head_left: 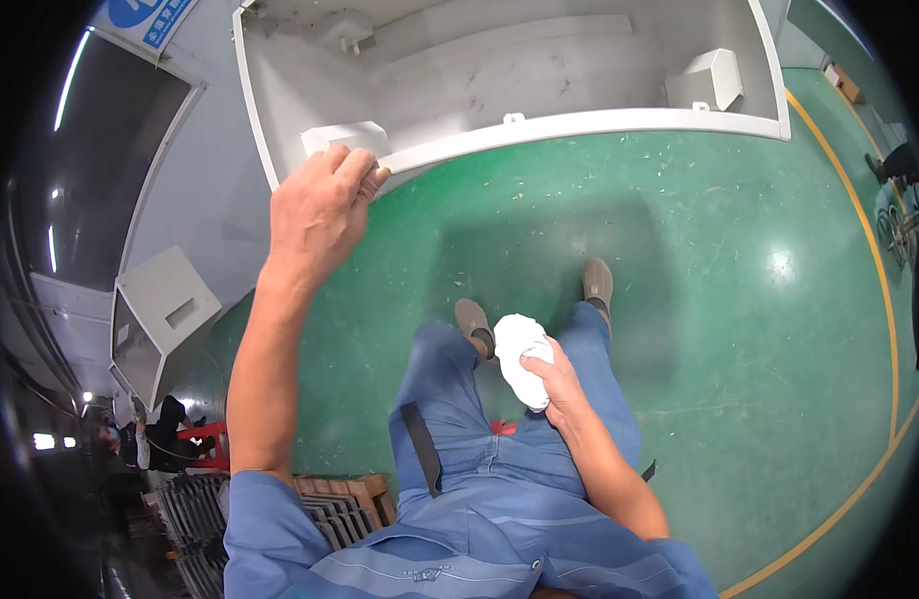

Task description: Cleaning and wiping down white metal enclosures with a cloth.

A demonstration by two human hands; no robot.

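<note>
Left arm extended up and forward, forearm bare, blue sleeve ending above the elbow. Left hand point(320, 210) seen from the back — knuckles up, fingers point(365, 172) curled over and clamped down, thumb hidden beneath. Right arm bent at the elbow, forearm bare, angled in across the lap. Right hand point(557, 384) low in front of the thighs — fingers closed in a loose fist, back of hand facing up.

I see a soft, crumpled white cloth point(522, 357) bunched in my right hand point(559, 384), while my left hand point(320, 205) rests on the smooth, matt white-painted metal of the cabinet shell point(599, 122). The green floor point(739, 299) looks glossy, coated and lightly scuffed, and my blue workwear point(499, 499) is plain woven fabric.
</note>
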